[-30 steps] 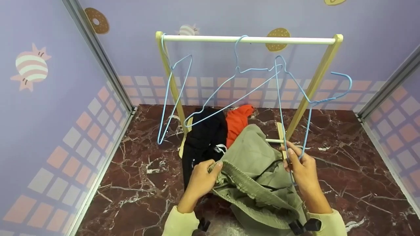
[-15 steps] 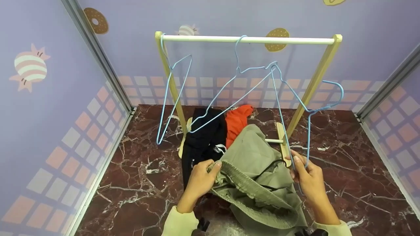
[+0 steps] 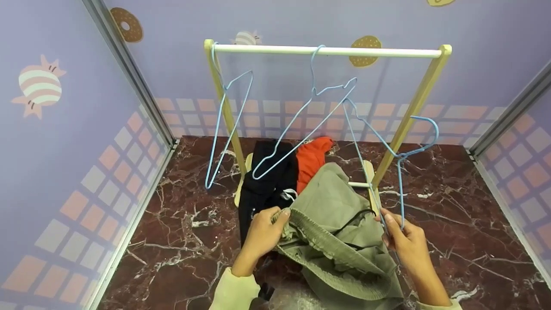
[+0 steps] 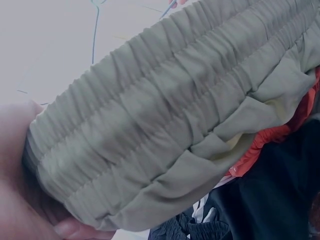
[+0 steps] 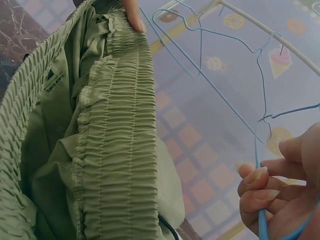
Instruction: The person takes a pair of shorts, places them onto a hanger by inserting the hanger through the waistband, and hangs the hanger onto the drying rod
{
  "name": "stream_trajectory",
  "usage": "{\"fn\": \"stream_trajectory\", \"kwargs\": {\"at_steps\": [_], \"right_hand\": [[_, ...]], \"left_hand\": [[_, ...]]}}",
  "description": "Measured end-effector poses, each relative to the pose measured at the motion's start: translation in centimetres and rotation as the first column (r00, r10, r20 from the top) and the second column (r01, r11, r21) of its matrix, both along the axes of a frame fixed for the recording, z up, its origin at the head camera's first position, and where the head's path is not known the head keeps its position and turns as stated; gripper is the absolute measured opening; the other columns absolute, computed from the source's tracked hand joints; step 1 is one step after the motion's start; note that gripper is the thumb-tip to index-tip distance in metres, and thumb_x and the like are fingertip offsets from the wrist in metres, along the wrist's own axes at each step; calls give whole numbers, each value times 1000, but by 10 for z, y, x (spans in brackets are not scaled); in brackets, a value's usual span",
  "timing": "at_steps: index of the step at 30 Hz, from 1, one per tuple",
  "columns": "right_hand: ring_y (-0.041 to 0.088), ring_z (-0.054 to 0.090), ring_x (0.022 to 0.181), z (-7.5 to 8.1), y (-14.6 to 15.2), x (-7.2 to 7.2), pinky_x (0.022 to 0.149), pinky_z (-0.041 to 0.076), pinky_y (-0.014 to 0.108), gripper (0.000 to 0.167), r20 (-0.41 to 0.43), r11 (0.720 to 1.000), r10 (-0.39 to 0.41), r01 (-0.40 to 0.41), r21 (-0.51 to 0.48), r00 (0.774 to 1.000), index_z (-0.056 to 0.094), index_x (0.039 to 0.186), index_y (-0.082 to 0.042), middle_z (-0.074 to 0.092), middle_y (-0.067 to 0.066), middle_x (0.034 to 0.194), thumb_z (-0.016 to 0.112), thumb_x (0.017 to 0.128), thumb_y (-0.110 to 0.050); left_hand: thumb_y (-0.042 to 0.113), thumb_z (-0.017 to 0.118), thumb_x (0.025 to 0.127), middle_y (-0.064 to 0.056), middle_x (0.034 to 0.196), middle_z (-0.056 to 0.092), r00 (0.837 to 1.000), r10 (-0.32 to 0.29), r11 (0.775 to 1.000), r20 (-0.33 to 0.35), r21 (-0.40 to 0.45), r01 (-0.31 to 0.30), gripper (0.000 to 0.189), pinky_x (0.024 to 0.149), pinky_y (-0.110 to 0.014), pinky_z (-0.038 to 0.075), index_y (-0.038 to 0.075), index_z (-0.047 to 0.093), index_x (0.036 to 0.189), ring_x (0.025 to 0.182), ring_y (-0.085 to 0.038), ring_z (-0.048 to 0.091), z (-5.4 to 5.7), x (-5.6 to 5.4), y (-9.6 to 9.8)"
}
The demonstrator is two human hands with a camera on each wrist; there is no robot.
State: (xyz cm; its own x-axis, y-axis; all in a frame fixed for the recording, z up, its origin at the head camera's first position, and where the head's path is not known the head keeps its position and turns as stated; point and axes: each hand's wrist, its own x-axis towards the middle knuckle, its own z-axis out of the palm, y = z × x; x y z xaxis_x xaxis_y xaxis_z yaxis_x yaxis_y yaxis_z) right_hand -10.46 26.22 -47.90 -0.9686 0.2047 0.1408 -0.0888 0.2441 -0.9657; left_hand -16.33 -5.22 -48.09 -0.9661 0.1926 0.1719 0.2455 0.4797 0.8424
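Observation:
My left hand pinches the gathered elastic waistband of olive-green trousers, thumb on top. The waistband gapes open towards me, and a printed label shows inside it in the right wrist view. To the right of the trousers, my right hand grips one end of a blue wire hanger. That hanger stands tilted, its hook pointing right and its far end up near a second blue hanger on the rail. In the left wrist view the ribbed waistband fills most of the picture.
A wooden rack with a white rail stands at the back. Another blue hanger hangs at its left end. Black trousers and a red garment lie behind the olive ones on the dark marbled floor. Patterned walls rise on three sides.
My right hand has moved down and slightly right, and the hanger's hook and far end have dropped down and left. The rail's middle hanger has swung slightly. My left hand keeps its hold.

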Motion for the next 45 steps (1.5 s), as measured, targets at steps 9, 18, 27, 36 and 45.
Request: {"fn": "stream_trajectory", "kwargs": {"at_steps": [9, 18, 27, 36, 45], "right_hand": [[12, 43, 42, 0, 3, 9, 40, 38, 32, 30, 56, 999, 25, -27, 32, 998, 66, 120, -5, 69, -2, 83, 45, 103, -19], [14, 45, 41, 1, 4, 17, 38, 38, 31, 31, 79, 999, 54, -55, -1, 995, 67, 117, -1, 71, 1, 86, 46, 103, -18], [14, 44, 40, 3, 6, 23, 39, 40, 34, 31, 131, 990, 137, -138, 1, 982, 66, 121, -2, 71, 3, 91, 46, 103, -19], [12, 44, 42, 2, 9, 29, 38, 37, 31, 35, 129, 971, 239, -236, -41, 962, 60, 123, 8, 73, 3, 94, 43, 104, -15], [24, 35, 42, 3, 13, 38, 38, 37, 34, 36, 130, 939, 342, -334, -82, 931, 56, 127, 10, 73, 8, 98, 42, 104, -13]], "left_hand": [[35, 52, 99, 8, 57, 26, 1000, 1, 1000, -16, -26, -1, 45, 54, -19, 24, 14, 35, 64, 49, -3, 23, 3, -4, 1], [35, 53, 98, 9, 58, 28, 1000, 17, 998, 13, -66, -17, 43, 52, -21, 23, 19, 36, 62, 52, -6, 26, 10, -9, 3], [37, 51, 99, 7, 58, 26, 1000, 1, 999, -9, -55, -2, 46, 52, -22, 21, 14, 36, 62, 50, -4, 21, 13, -13, 3], [27, 56, 97, 8, 56, 25, 997, 14, 1000, -70, -2, -14, 46, 51, -20, 21, 14, 34, 59, 50, -4, 20, 15, -19, 1], [26, 56, 98, 8, 53, 28, 997, 24, 1000, -76, 18, -22, 45, 51, -20, 24, 16, 37, 58, 49, -4, 25, 19, -23, -2]]}}
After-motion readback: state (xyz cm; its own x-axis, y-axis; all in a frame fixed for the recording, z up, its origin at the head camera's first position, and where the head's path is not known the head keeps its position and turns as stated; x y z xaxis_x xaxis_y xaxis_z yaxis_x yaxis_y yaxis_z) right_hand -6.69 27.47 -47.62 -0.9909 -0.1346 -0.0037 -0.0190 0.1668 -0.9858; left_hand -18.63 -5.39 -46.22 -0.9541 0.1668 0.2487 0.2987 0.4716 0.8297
